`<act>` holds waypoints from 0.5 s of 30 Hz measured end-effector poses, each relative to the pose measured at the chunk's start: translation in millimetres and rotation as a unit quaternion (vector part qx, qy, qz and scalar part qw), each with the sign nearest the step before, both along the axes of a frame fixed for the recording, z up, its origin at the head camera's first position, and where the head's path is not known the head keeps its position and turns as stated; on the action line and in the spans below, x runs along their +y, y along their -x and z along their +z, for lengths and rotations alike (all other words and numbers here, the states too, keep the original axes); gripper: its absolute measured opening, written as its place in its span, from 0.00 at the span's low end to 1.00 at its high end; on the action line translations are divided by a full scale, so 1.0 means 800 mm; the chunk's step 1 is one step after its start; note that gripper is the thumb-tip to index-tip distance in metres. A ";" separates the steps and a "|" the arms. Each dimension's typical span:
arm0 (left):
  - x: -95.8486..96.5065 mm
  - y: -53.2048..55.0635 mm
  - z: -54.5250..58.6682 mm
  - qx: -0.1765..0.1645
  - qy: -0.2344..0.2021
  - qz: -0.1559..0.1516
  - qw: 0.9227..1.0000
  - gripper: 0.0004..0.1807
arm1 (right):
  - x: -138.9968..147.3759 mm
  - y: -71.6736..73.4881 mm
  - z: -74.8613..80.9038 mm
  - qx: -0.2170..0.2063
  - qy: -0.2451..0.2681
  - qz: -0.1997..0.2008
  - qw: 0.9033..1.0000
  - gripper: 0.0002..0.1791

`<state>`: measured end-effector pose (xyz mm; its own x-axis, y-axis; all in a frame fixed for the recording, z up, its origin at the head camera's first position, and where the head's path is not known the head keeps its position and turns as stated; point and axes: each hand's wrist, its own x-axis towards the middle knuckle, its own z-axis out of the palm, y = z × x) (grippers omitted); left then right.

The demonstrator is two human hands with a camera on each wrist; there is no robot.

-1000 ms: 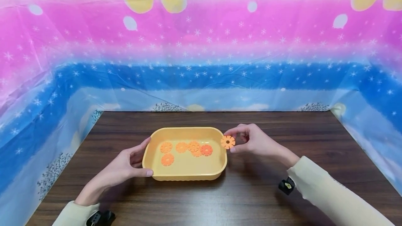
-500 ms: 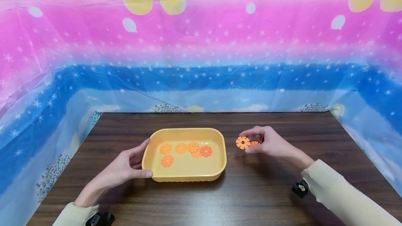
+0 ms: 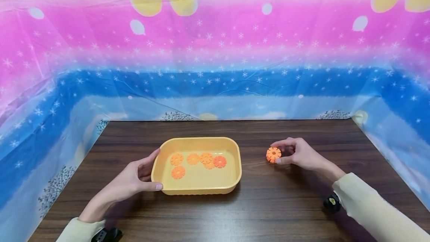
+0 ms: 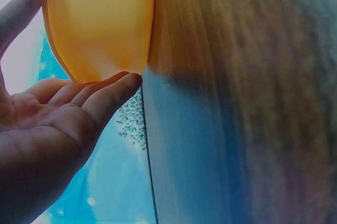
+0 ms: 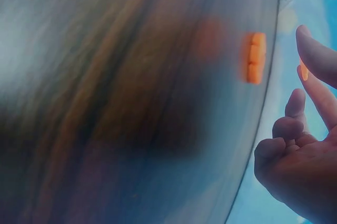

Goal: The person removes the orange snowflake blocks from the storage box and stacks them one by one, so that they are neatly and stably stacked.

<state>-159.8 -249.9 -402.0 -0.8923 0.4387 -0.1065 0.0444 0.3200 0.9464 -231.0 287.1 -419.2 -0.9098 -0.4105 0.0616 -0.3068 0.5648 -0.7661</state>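
Note:
A yellow tray point(image 3: 201, 186) sits on the table, with several orange notched flower discs point(image 3: 178, 172) inside. My left hand point(image 3: 129, 180) holds its left end, thumb at the near corner and fingers along the outer side. In the left wrist view those fingers lie against the tray's wall point(image 4: 100, 29). To the right of the tray, my right hand point(image 3: 304, 155) pinches an orange flower disc point(image 3: 273, 153) between thumb and index finger. The right wrist view shows this disc point(image 5: 304, 70) edge-on, above another orange disc point(image 5: 256, 58) on the table, which the head view largely hides.
The dark wood table point(image 3: 208, 219) runs back to a colourful snowflake-printed cloth point(image 3: 215, 81) that surrounds it on the far side and both flanks. A black wrist device point(image 3: 332, 201) hangs below the right sleeve; another point(image 3: 107, 234) is at the left cuff.
My right hand has carried its disc rightward from beside the tray's right rim to over the other disc on the table. The left hand and tray have stayed in place.

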 end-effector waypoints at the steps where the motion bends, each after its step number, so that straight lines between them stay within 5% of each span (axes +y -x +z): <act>1: 0.000 0.000 0.000 -0.001 0.000 0.000 1.000 0.60 | 0.002 0.001 -0.002 0.002 -0.002 0.001 1.000 0.26; 15: -0.001 0.001 -0.002 0.009 0.005 0.002 1.000 0.59 | 0.010 0.006 -0.014 -0.017 -0.011 -0.002 1.000 0.27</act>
